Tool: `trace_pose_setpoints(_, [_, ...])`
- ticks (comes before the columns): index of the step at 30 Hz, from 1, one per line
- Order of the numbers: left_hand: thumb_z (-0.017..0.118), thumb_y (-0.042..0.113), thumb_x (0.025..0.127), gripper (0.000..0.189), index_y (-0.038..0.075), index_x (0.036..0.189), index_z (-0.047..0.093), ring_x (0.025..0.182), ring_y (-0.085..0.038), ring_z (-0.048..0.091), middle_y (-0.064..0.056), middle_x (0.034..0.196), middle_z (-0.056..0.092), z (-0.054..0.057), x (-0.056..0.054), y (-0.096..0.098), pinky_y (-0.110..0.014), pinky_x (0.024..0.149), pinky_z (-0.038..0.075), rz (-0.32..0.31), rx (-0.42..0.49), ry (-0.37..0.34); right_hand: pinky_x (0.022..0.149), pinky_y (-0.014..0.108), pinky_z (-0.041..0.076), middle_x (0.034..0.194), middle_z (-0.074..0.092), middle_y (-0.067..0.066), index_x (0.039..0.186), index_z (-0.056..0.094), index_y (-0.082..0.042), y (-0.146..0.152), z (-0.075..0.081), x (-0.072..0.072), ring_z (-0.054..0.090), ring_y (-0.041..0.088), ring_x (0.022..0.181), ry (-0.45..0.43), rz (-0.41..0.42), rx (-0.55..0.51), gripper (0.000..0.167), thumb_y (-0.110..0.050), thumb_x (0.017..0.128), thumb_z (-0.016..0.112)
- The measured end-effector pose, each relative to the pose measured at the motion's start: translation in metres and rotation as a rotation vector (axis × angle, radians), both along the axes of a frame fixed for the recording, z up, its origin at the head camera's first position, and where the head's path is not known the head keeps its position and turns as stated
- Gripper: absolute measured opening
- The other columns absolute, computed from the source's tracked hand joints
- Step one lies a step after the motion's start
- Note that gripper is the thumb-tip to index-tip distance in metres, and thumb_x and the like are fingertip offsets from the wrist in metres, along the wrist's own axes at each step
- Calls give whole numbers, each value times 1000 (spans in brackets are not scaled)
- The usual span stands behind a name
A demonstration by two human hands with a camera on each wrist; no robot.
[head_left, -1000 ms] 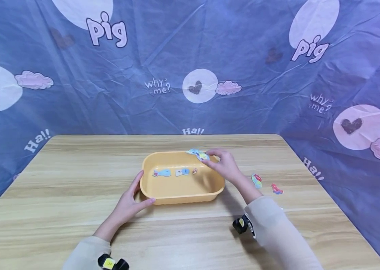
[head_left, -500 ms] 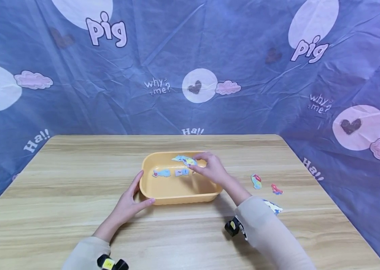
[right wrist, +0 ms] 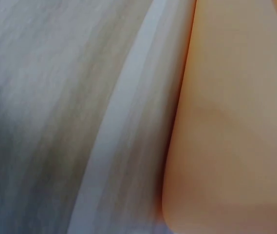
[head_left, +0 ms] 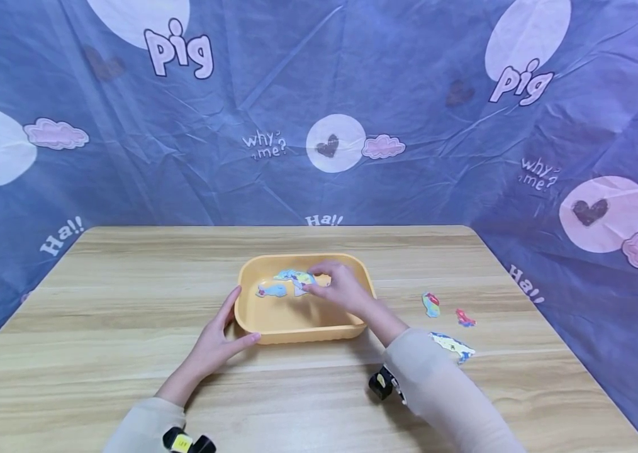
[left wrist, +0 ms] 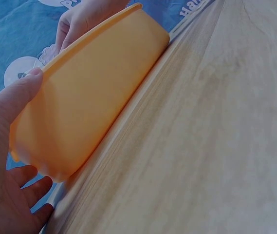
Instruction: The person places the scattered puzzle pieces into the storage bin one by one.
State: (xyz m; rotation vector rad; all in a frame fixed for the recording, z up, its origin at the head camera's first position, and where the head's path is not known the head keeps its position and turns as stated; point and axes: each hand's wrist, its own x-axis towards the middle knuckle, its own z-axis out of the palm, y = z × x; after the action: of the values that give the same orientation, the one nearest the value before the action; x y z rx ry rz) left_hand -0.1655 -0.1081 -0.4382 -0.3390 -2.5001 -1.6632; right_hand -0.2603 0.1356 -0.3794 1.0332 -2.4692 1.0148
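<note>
Left hand (head_left: pixel 212 345) holds yellow tub (head_left: pixel 302 318) by left end, thumb at near rim, fingers spread wide round corner; probably so tub won't slide on desk (head_left: pixel 98 327). Right hand (head_left: pixel 346 289) reaches inside, fingers narrowed, pinching blue-yellow cutout (head_left: pixel 300 277) by right end, likely leaving far end free to lay down. Can't tell whether it touches tub floor. Blue cutout (head_left: pixel 275 290) lies inside, just left. Red-green cutout (head_left: pixel 431 306), red cutout (head_left: pixel 464 317), blue-cream cutout (head_left: pixel 451 345) lie on desk right of tub, handy for right arm.
</note>
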Motion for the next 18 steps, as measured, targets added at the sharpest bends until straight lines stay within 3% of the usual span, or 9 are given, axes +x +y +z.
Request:
trace_pose_setpoints(10, [72, 35, 68, 90, 25, 139, 15, 121, -26, 28, -11, 137, 27, 0, 0, 0, -48, 98, 15, 11, -13, -8, 79, 29, 42, 90, 63, 6, 93, 65, -3, -13, -3, 2, 56, 17, 85, -125, -2, 48, 30, -21, 70, 72])
trace_pose_setpoints(18, [72, 33, 69, 90, 23, 139, 16, 121, -25, 29, -10, 137, 27, -1, -1, 0, -47, 99, 14, 1, -6, 7, 78, 27, 43, 92, 62, 7, 94, 64, 0, -20, -10, -3, 56, 16, 86, -185, 64, 75, 29, -20, 72, 70])
